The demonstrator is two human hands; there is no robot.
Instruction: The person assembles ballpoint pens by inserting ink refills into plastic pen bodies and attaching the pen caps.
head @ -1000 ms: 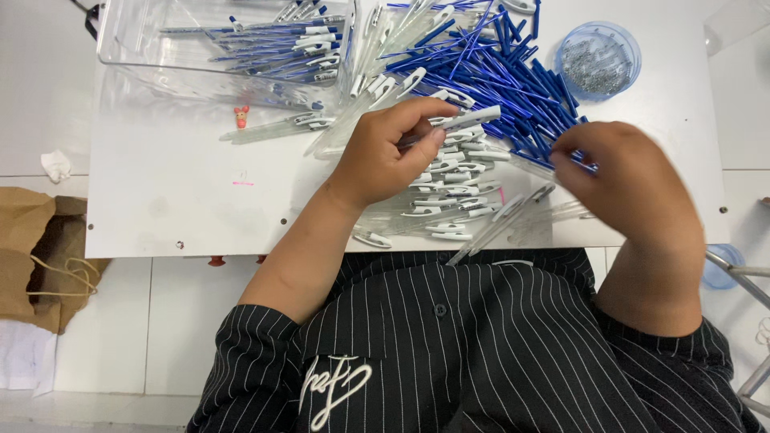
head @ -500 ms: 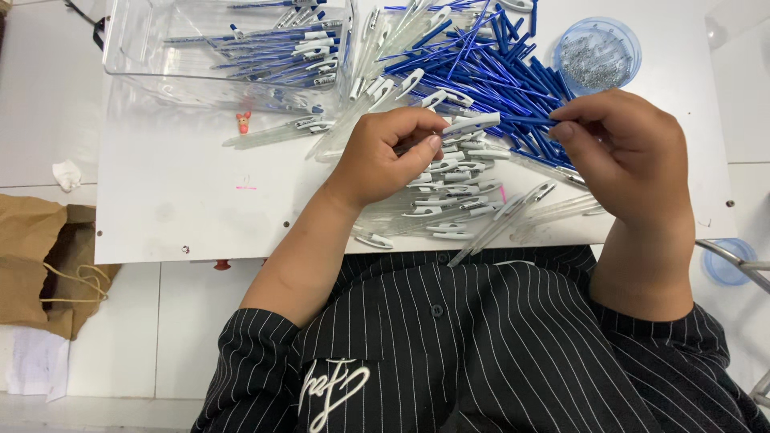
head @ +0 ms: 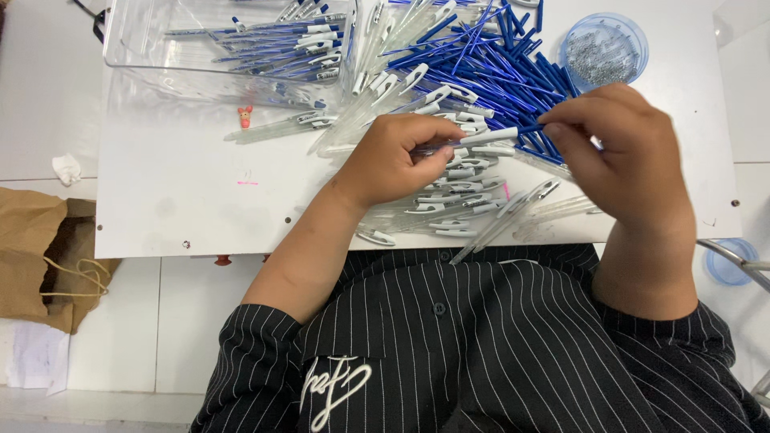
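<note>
Left hand (head: 397, 156) lies palm-down over the table (head: 184, 192), forearm angled in from lower left; its fingers (head: 437, 156) are curled tight around a clear pen barrel (head: 481, 138) with a white clip, held level above the pile of clear barrels (head: 457, 200). Right hand (head: 622, 148) is raised, wrist bent, its fingers (head: 561, 120) pinched narrow on a blue insert (head: 531, 128) touching the barrel's end. Loose blue inserts (head: 489, 64) lie just behind. A clear bin (head: 144, 56) of finished pens stands far left; a round tub of springs (head: 603, 48) sits far right.

White worktable (head: 160, 208) over pale tiled floor (head: 120, 329)
</note>
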